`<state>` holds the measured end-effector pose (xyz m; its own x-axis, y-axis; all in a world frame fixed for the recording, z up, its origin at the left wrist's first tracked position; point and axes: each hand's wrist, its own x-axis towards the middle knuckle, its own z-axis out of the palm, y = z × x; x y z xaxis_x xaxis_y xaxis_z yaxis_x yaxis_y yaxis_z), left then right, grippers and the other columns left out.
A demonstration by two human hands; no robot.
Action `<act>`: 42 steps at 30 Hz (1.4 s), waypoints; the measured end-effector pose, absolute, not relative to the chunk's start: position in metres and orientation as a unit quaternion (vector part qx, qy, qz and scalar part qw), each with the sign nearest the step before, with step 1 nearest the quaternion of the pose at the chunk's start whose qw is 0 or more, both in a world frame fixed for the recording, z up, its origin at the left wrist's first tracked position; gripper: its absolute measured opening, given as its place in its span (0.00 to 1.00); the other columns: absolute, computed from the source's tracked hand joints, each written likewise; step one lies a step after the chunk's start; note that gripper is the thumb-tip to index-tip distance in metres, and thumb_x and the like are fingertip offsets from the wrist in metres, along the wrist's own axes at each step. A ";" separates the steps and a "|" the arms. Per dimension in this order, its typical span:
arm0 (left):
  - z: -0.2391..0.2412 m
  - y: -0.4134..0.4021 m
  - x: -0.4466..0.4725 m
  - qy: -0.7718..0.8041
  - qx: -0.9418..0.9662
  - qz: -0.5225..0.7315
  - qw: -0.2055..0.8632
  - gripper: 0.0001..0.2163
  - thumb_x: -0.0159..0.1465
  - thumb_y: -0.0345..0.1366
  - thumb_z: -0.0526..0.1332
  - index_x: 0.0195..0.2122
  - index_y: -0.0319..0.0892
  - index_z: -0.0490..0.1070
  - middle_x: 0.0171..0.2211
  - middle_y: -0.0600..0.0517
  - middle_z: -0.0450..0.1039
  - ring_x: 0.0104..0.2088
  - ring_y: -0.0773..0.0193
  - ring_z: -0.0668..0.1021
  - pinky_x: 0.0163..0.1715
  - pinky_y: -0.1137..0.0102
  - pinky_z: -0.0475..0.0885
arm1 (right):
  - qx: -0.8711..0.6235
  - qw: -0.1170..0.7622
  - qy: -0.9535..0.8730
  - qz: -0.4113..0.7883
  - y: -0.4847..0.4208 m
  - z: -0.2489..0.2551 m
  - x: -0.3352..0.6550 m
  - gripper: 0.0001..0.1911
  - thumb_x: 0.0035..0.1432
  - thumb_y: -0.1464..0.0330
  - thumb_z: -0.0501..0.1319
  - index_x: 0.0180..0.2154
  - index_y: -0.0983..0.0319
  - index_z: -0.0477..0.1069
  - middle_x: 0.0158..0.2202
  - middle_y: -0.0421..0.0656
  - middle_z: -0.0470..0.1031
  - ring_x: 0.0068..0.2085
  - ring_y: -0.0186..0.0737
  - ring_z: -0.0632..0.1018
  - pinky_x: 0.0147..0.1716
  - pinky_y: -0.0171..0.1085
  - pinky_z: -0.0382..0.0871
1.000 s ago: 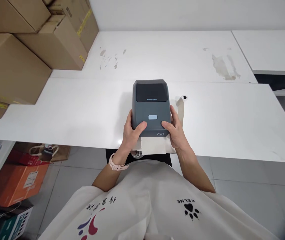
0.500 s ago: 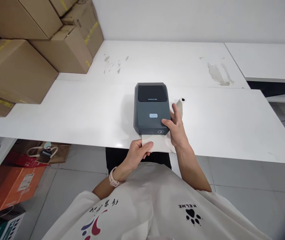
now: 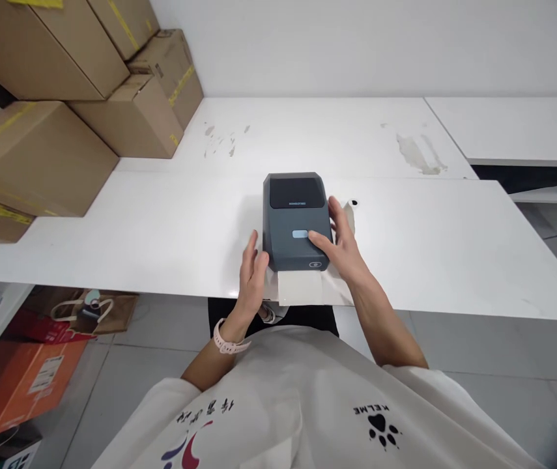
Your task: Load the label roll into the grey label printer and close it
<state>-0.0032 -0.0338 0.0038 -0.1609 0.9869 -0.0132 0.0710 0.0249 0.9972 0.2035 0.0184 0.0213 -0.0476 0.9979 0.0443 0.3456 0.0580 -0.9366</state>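
Observation:
A dark grey label printer stands on the white table near its front edge, with a pale button on its lid. From its front, a strip of white label paper hangs out over the table's edge. My right hand grips the printer's right side, thumb on the lid at the right end of the button, fingers along the side. My left hand is open beside the front left corner, thumb close to the casing and fingers pointing up; whether it touches is hard to see.
Behind my right hand lies a small white paper roll. Cardboard boxes are stacked at the table's left end. Below on the left, an orange box and a paper bag sit on the floor. A wall closes off the back.
My left hand has let go of the label paper and moved up and left to the printer's left side. My right thumb has shifted on the lid to the button's edge.

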 end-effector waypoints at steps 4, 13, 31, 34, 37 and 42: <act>-0.001 -0.035 0.003 0.545 0.494 0.492 0.466 0.29 0.74 0.55 0.48 0.73 0.57 0.54 0.77 0.58 0.47 0.78 0.57 0.48 0.77 0.55 0.47 | -0.533 0.455 -0.563 0.439 -0.009 0.006 0.207 0.41 0.66 0.43 0.54 0.74 0.42 0.44 0.78 0.38 0.45 0.78 0.50 0.49 0.75 0.56 0.52; 0.024 0.011 -0.004 0.473 0.527 0.585 0.394 0.25 0.74 0.53 0.49 0.66 0.52 0.67 0.71 0.50 0.64 0.73 0.55 0.63 0.73 0.56 0.58 | -0.498 0.533 -0.601 0.327 0.033 0.017 0.208 0.40 0.68 0.39 0.37 0.74 0.44 0.44 0.78 0.35 0.47 0.78 0.50 0.50 0.74 0.57 0.52; 0.000 0.080 -0.002 0.587 0.514 0.446 0.438 0.41 0.57 0.27 0.62 0.73 0.45 0.54 0.71 0.41 0.62 0.69 0.42 0.68 0.65 0.49 0.67 | -0.507 0.468 -0.716 0.108 0.151 0.101 0.206 0.47 0.66 0.38 0.46 0.76 0.50 0.34 0.76 0.43 0.49 0.77 0.60 0.50 0.73 0.62 0.50; 0.001 0.079 0.000 0.583 0.515 0.451 0.438 0.42 0.57 0.27 0.61 0.74 0.47 0.51 0.70 0.43 0.65 0.70 0.44 0.67 0.65 0.49 0.66 | -0.482 0.354 -0.794 0.112 0.118 0.098 0.198 0.37 0.67 0.46 0.53 0.71 0.52 0.56 0.69 0.48 0.66 0.69 0.61 0.67 0.66 0.61 0.63; 0.001 0.079 0.001 0.592 0.513 0.448 0.430 0.43 0.56 0.25 0.60 0.74 0.50 0.51 0.69 0.45 0.67 0.66 0.46 0.72 0.65 0.48 0.66 | -0.452 0.086 -0.879 0.128 0.114 0.084 0.178 0.33 0.61 0.54 0.64 0.65 0.58 0.66 0.61 0.53 0.75 0.61 0.65 0.75 0.60 0.60 0.69; -0.006 0.081 -0.001 0.586 0.509 0.460 0.431 0.44 0.56 0.26 0.61 0.74 0.52 0.50 0.69 0.46 0.67 0.64 0.46 0.75 0.63 0.49 0.69 | -0.453 -0.055 -0.879 0.140 0.139 0.070 0.161 0.45 0.55 0.57 0.69 0.69 0.66 0.59 0.62 0.60 0.73 0.60 0.68 0.75 0.58 0.60 0.69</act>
<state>-0.0006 0.0812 -0.0059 -0.1101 0.9933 -0.0364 0.1998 0.0580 0.9781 0.1613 0.1385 0.0700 -0.5838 0.7804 -0.2241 0.8114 0.5509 -0.1955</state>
